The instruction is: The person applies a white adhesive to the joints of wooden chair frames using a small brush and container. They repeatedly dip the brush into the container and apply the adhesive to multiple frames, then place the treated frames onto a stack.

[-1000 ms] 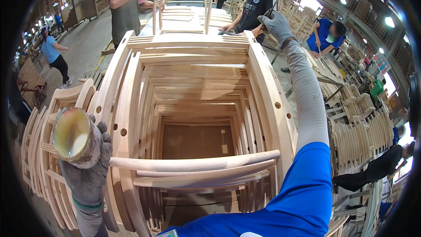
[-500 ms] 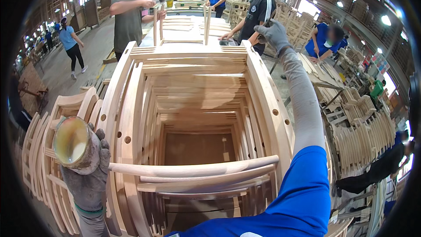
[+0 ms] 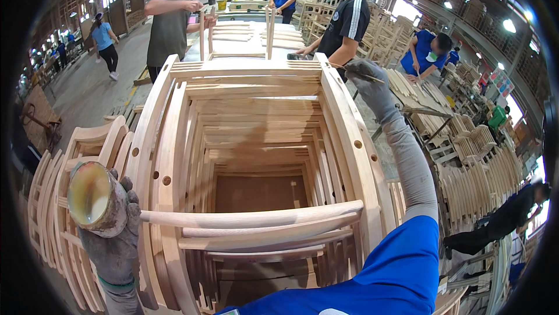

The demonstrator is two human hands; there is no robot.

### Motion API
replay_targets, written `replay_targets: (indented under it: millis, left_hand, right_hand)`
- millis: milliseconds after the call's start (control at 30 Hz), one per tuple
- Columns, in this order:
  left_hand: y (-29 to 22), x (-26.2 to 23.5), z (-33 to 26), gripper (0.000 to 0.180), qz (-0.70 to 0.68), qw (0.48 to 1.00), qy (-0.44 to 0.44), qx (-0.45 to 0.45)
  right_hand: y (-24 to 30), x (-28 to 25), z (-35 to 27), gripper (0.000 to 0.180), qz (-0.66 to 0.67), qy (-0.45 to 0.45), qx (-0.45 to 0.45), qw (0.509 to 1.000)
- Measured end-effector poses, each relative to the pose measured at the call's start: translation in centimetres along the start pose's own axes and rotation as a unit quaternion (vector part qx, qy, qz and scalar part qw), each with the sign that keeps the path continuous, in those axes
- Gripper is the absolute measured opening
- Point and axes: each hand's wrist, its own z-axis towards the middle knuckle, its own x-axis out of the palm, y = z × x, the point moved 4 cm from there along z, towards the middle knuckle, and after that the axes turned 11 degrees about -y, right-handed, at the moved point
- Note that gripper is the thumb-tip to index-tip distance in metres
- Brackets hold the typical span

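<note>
My left hand, in a grey glove, is closed around a stained can tilted toward me. A pale yellow, glue-like liquid lies in it. In front of me stands a stack of nested wooden chair frames, with round holes in the side posts. My gloved right hand is beside the frames' far right corner, its fingers pinched on a thin stick. The stick's far end points toward the top of the right post; whether it touches the wood I cannot tell.
More curved frames stand on the left by the can. Across the stack a person holds a hammer over wooden parts on a white-topped table. Another person stands close to my right hand. Stacked slats lie on the right.
My right hand has come down and turned, and the thin stick now shows against the frame's far right corner. My left hand with the can has barely moved.
</note>
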Motion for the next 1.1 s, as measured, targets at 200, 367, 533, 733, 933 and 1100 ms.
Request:
replay_targets:
  millis: [200, 367, 533, 733, 933, 1100]
  left_hand:
    - [0.4, 1.1, -0.3, 0.061, -0.049, 0.998, -0.012, 0.036]
    - [0.4, 1.1, -0.4, 0.063, -0.043, 0.998, -0.015, 0.041]
    - [0.3, 0.8, -0.3, 0.062, -0.024, 0.998, -0.034, 0.057]
    - [0.0, 1.1, -0.6, 0.062, 0.001, 0.997, -0.051, 0.062]
    - [0.6, 0.8, 0.3, 0.064, -0.041, 0.999, -0.003, 0.007]
    - [-0.5, 0.4, -1.4, 0.064, -0.020, 0.998, -0.018, 0.065]
  right_hand:
    - [-4.2, 0.0, -2.4, 0.015, 0.295, -0.172, 0.341, 0.876]
    - [-7.4, 0.1, -3.2, 0.021, 0.386, -0.201, 0.452, 0.779]
    - [-8.1, -0.4, -2.0, 0.016, 0.338, -0.207, 0.396, 0.828]
    - [-4.2, 2.2, 3.5, 0.016, 0.038, 0.013, 0.199, 0.979]
    - [-5.8, 3.3, 10.3, 0.032, -0.210, 0.079, 0.066, 0.972]
    - [-5.6, 5.2, 11.8, 0.025, -0.285, 0.114, 0.136, 0.942]
